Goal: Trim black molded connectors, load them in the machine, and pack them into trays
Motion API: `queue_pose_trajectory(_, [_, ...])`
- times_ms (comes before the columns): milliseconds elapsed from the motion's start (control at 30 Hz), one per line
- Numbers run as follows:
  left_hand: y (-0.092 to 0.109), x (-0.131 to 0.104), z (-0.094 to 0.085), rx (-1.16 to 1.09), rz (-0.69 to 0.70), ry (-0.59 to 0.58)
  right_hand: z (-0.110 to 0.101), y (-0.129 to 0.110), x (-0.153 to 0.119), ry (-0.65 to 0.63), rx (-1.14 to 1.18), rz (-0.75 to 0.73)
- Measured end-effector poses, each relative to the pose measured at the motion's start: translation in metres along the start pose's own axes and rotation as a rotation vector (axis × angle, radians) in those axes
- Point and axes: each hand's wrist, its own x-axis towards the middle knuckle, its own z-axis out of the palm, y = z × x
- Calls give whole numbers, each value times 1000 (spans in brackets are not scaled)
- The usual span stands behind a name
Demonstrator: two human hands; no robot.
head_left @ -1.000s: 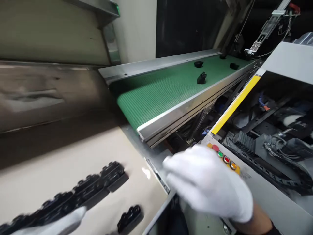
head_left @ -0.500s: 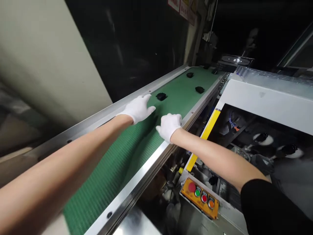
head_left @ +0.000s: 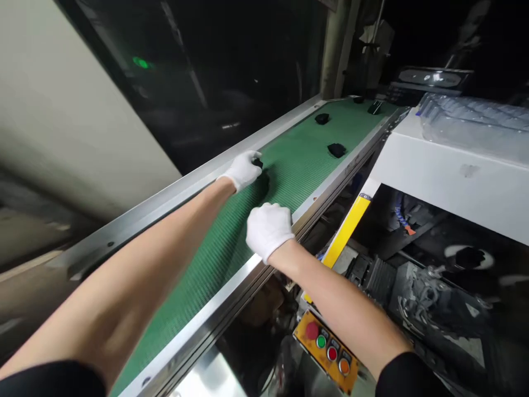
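Observation:
My left hand (head_left: 243,170), in a white glove, reaches over the green conveyor belt (head_left: 295,165) near its far rail. Its thumb and fingers are closed around a small black part (head_left: 258,163), mostly covered by the glove. Closer to me, my right hand (head_left: 269,229), also white-gloved, is curled with its back toward me above the near metal rail (head_left: 231,278). Its fingertips are hidden, so whatever it may hold does not show. Farther up the belt lie another black part (head_left: 336,150) and a black piece (head_left: 322,118) near the far side.
At the belt's far end stands a dark shiny object (head_left: 374,107). To the right is a white machine frame (head_left: 450,160) with a yellow strip (head_left: 347,229) and clear plastic trays (head_left: 475,124) on top. A yellow button box (head_left: 326,350) sits below my right forearm.
My left hand has gone from open beside the nearest black part to closed around it. My right hand has come back along the near rail, still curled. The view has shifted slightly.

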Motion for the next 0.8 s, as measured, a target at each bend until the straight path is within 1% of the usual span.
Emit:
queue_pose_trajectory(33, [-2, -34, -6, -289, 12, 40, -3, 4, -5, 42, 120, -18])
queue_pose_trajectory(67, [-4, -75, -13, -589, 22, 80, -5, 6, -12, 92, 300, -46])
queue_pose_trajectory(100, [-3, -119, -18, -856, 31, 112, -4, 5, -21, 145, 536, -76])
queue_pose_trajectory(133, [0, -166, -21, -1042, 25, 148, 0, 1, -33, 191, 812, -108])
queue_pose_trajectory(167, [4, -211, -23, -1166, -5, 194, 6, -8, -49, 218, 1097, -134])
queue_pose_trajectory(200, [9, -254, -22, -1241, -48, 239, 14, -20, -67, 222, 1358, -147])
queue_pose_trajectory(233, [13, -292, -21, -1282, -90, 290, 22, -35, -89, 216, 1566, -140])
queue_pose_trajectory(267, [17, -325, -19, -1302, -126, 334, 31, -52, -111, 204, 1711, -118])
queue_pose_trajectory(333, [17, -379, -19, -1311, -171, 412, 46, -90, -156, 199, 1840, -36])
queue_pose_trajectory(400, [10, -420, -26, -1306, -199, 476, 55, -129, -195, 225, 1845, 32])
queue_pose_trajectory(433, [5, -437, -33, -1303, -213, 504, 58, -148, -210, 242, 1829, 41])
queue_pose_trajectory(500, [-6, -470, -48, -1289, -231, 560, 61, -183, -233, 287, 1768, 9])
queue_pose_trajectory(567, [-16, -500, -64, -1217, -253, 634, 63, -213, -249, 341, 1611, -44])
queue_pose_trajectory(633, [-25, -525, -78, -1032, -275, 733, 69, -238, -263, 392, 1329, -145])
queue_pose_trajectory(700, [-35, -545, -89, -833, -286, 805, 79, -257, -275, 423, 1035, -298])
queue_pose_trajectory(733, [-40, -554, -93, -771, -293, 817, 85, -265, -280, 432, 925, -386])
queue_pose_trajectory(800, [-49, -569, -99, -735, -318, 810, 97, -276, -289, 445, 793, -520])
